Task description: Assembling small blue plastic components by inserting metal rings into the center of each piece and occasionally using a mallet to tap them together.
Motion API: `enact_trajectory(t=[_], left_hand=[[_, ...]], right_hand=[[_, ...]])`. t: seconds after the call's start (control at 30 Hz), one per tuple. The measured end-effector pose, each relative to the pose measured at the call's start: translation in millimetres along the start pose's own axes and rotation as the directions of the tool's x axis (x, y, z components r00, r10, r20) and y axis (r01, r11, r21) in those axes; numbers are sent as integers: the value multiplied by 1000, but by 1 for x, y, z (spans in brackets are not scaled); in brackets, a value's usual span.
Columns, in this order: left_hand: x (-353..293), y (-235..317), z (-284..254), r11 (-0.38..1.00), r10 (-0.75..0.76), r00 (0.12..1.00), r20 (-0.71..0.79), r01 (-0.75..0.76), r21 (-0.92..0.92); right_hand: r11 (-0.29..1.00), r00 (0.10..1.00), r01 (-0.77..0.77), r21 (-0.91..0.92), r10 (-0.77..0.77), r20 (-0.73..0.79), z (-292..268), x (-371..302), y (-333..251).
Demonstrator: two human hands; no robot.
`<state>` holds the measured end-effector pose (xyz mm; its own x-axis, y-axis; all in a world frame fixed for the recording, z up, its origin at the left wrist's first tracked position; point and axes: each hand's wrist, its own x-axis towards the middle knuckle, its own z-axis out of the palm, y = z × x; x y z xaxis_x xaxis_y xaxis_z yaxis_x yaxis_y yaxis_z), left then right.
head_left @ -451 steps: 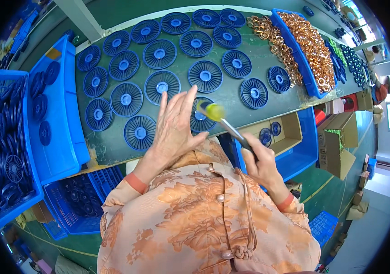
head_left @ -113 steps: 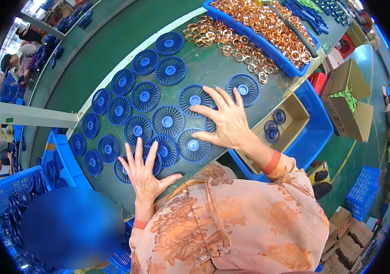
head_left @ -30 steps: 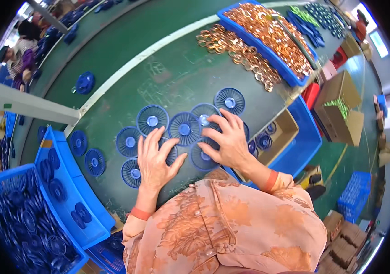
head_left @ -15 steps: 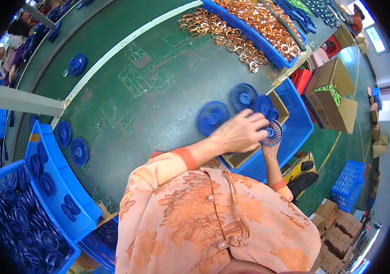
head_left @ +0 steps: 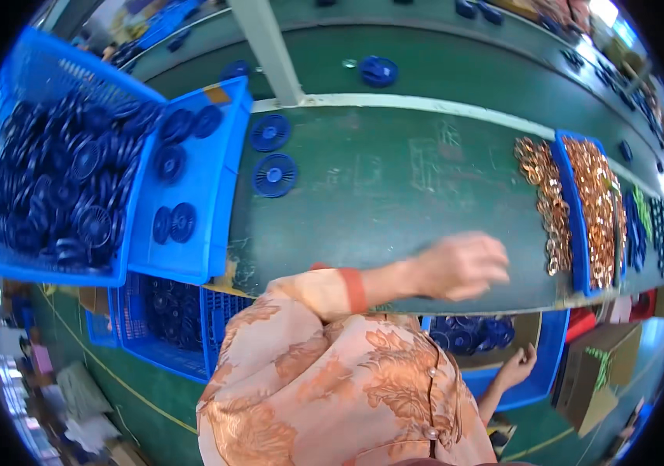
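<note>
Two blue fan discs (head_left: 274, 175) flat, left hand (head_left: 460, 266) blurred

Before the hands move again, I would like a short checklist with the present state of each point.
1. Left hand free of parts: cannot tell, it is blurred over the green table.
2. Right hand at the low box of blue discs: ok, it is beside that box, below the table edge.
3. Right hand holding a disc: cannot tell, the palm side is hidden.
4. Loose discs on the table: ok, two blue discs lie flat at the far left, apart from both hands.
5. Supply of discs: ok, the blue crate at the left is well filled.
6. Copper rings: ok, apart from the left hand.
</note>
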<state>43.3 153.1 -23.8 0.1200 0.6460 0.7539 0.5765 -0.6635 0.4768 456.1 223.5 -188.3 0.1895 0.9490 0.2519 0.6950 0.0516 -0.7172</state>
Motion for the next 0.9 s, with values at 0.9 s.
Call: enact_trajectory(t=[0.9], left_hand=[[-140,10,-197,16,-517,489,-702,826,564]], right_hand=[[787,781,474,394,-583,225,82,-74,-271]])
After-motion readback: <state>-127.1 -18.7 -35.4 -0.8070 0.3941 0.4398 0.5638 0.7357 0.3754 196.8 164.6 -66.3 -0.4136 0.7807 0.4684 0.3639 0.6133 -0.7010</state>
